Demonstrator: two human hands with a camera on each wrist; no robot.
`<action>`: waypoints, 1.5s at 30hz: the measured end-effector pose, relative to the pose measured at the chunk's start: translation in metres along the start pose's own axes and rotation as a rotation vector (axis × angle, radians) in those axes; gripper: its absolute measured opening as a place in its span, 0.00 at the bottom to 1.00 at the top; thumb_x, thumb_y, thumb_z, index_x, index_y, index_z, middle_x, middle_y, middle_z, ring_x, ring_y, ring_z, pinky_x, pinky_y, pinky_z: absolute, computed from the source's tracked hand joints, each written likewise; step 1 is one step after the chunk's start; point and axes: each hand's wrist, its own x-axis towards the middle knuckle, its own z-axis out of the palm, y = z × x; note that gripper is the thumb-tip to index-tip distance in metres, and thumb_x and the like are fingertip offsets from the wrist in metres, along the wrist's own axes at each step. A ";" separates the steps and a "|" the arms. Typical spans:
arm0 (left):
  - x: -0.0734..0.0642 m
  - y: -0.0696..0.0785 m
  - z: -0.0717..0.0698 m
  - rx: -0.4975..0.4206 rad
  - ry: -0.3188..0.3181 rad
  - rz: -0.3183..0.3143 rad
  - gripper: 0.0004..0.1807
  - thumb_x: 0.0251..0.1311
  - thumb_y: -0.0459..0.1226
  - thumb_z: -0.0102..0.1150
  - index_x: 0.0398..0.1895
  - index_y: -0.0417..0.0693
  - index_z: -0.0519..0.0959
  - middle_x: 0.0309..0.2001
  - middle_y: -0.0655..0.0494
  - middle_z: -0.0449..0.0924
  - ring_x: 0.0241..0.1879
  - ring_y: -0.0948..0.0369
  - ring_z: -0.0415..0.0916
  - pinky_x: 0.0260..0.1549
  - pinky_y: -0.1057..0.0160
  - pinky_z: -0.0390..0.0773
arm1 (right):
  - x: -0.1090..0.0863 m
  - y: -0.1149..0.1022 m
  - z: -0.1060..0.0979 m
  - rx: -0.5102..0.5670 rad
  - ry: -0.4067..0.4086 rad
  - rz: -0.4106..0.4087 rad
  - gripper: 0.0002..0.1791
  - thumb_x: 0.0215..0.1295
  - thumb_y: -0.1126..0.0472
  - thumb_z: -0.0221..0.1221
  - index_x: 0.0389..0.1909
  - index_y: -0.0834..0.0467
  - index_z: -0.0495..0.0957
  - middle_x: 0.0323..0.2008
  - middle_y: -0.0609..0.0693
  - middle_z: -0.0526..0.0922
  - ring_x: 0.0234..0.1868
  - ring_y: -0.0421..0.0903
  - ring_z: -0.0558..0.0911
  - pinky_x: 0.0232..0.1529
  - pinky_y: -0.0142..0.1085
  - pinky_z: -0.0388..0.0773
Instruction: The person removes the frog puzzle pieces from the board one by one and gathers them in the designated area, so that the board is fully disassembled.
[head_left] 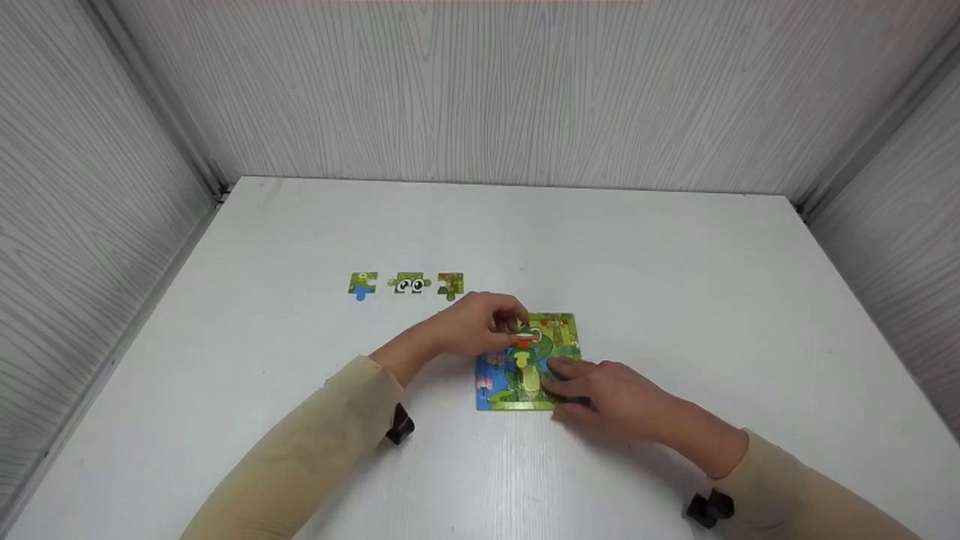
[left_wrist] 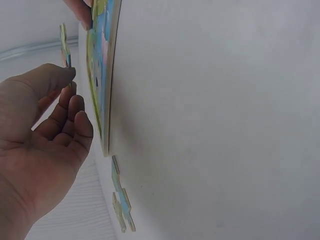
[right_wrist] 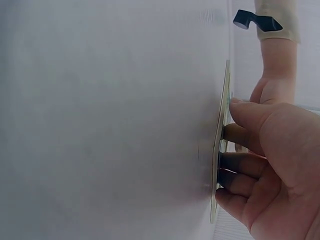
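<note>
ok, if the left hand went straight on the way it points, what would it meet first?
The puzzle board, most likely its upper part: the left hand points across it, pinching a puzzle piece. Clearance is unclear, so it may pass over; the right hand looks off that line.

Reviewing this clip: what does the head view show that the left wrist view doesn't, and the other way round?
Only the head view: the eyes printed on the middle loose piece, and both beige sleeves.

Only the left wrist view: the palm side of the left hand, with the pinched puzzle piece seen nearly edge-on.

Both: the left hand's pinch, part of the right hand, the puzzle board and loose pieces on the white table.
</note>
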 end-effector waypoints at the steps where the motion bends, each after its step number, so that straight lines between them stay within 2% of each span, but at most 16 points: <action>1: -0.001 0.000 -0.002 -0.003 0.007 0.005 0.15 0.72 0.37 0.66 0.60 0.49 0.83 0.45 0.58 0.82 0.44 0.59 0.77 0.50 0.60 0.80 | 0.000 0.000 0.000 0.001 0.001 0.000 0.26 0.77 0.48 0.64 0.69 0.56 0.80 0.73 0.60 0.73 0.71 0.59 0.76 0.61 0.58 0.78; 7: -0.009 -0.002 -0.016 -0.026 0.033 0.011 0.15 0.72 0.35 0.65 0.60 0.47 0.83 0.46 0.57 0.82 0.47 0.58 0.76 0.50 0.59 0.79 | -0.001 0.003 -0.001 0.011 -0.002 0.011 0.26 0.77 0.48 0.64 0.70 0.55 0.80 0.73 0.60 0.73 0.72 0.59 0.75 0.62 0.58 0.78; 11: -0.015 -0.007 -0.025 -0.008 0.059 0.015 0.16 0.71 0.34 0.64 0.60 0.47 0.83 0.47 0.57 0.83 0.48 0.58 0.77 0.52 0.58 0.79 | -0.002 0.002 -0.002 0.013 -0.014 0.032 0.27 0.76 0.48 0.64 0.71 0.54 0.79 0.74 0.58 0.72 0.73 0.58 0.74 0.63 0.58 0.77; 20: -0.031 -0.021 -0.043 -0.002 0.113 -0.032 0.14 0.70 0.35 0.67 0.57 0.50 0.84 0.45 0.56 0.82 0.47 0.56 0.77 0.47 0.58 0.81 | -0.003 0.002 -0.001 0.002 -0.005 0.041 0.27 0.76 0.48 0.64 0.71 0.54 0.79 0.75 0.58 0.72 0.73 0.58 0.73 0.64 0.58 0.76; 25: -0.047 -0.030 -0.057 0.019 0.153 -0.053 0.14 0.71 0.35 0.68 0.57 0.49 0.85 0.45 0.55 0.82 0.46 0.56 0.76 0.47 0.57 0.79 | -0.004 0.002 0.000 0.013 0.001 0.047 0.27 0.76 0.48 0.64 0.70 0.55 0.79 0.75 0.58 0.72 0.74 0.59 0.73 0.63 0.59 0.76; 31: -0.068 -0.044 -0.071 0.015 0.180 -0.122 0.17 0.72 0.33 0.66 0.61 0.46 0.83 0.48 0.52 0.82 0.48 0.54 0.75 0.49 0.54 0.78 | -0.003 0.000 -0.001 0.024 -0.008 0.060 0.27 0.76 0.47 0.64 0.71 0.53 0.79 0.75 0.56 0.71 0.74 0.57 0.72 0.64 0.58 0.76; 36: -0.078 -0.055 -0.077 0.022 0.191 -0.157 0.16 0.71 0.32 0.66 0.60 0.46 0.84 0.47 0.51 0.82 0.47 0.53 0.75 0.48 0.54 0.78 | -0.003 0.000 -0.001 0.018 -0.004 0.052 0.27 0.76 0.47 0.64 0.71 0.54 0.79 0.75 0.57 0.71 0.74 0.57 0.72 0.63 0.58 0.76; 45: -0.083 -0.068 -0.080 0.046 0.189 -0.208 0.17 0.71 0.33 0.67 0.61 0.47 0.84 0.47 0.52 0.82 0.48 0.53 0.76 0.47 0.55 0.77 | -0.003 0.001 -0.001 0.021 -0.018 0.066 0.28 0.76 0.47 0.64 0.71 0.53 0.78 0.76 0.56 0.70 0.75 0.57 0.72 0.65 0.57 0.75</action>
